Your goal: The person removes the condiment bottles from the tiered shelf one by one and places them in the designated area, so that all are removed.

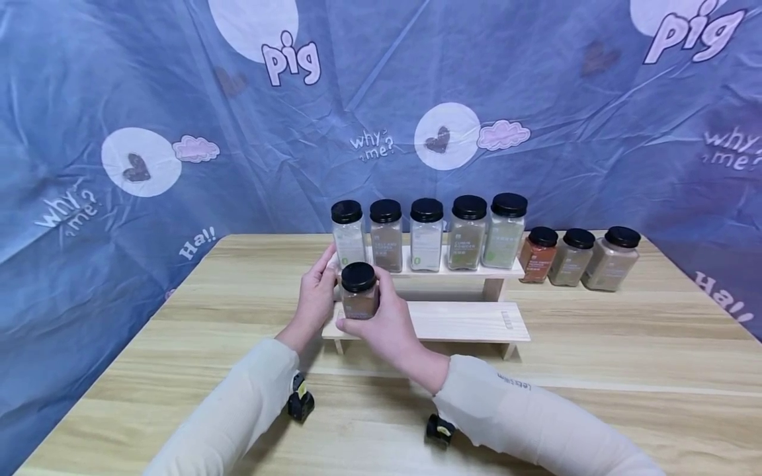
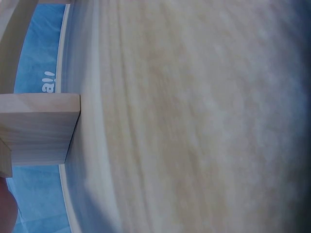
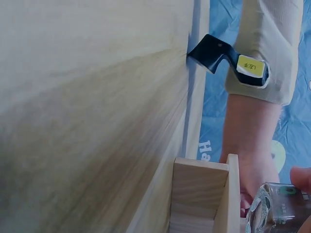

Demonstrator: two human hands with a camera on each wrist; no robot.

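Observation:
My right hand [image 1: 389, 324] holds a square spice jar [image 1: 360, 301] with a black lid and brown powder, thumb on its near side. The jar is upright over the left end of the lower step of a pale two-step wooden rack [image 1: 464, 320]. In the right wrist view, the clear jar [image 3: 282, 208] shows at the lower right. My left hand [image 1: 315, 301] grips the rack's left end by the upper step, its fingers partly hidden behind the held jar. In the left wrist view, only a bit of a finger [image 2: 7, 208] shows below the wood.
Several black-lidded spice jars [image 1: 426, 238] stand in a row on the upper step. Right of the rack, a red-brown jar [image 1: 538, 258], a grey-green jar [image 1: 571, 261] and a larger tan jar [image 1: 611, 261] stand on the wooden table [image 1: 595, 410]. A blue printed cloth [image 1: 381, 79] hangs behind.

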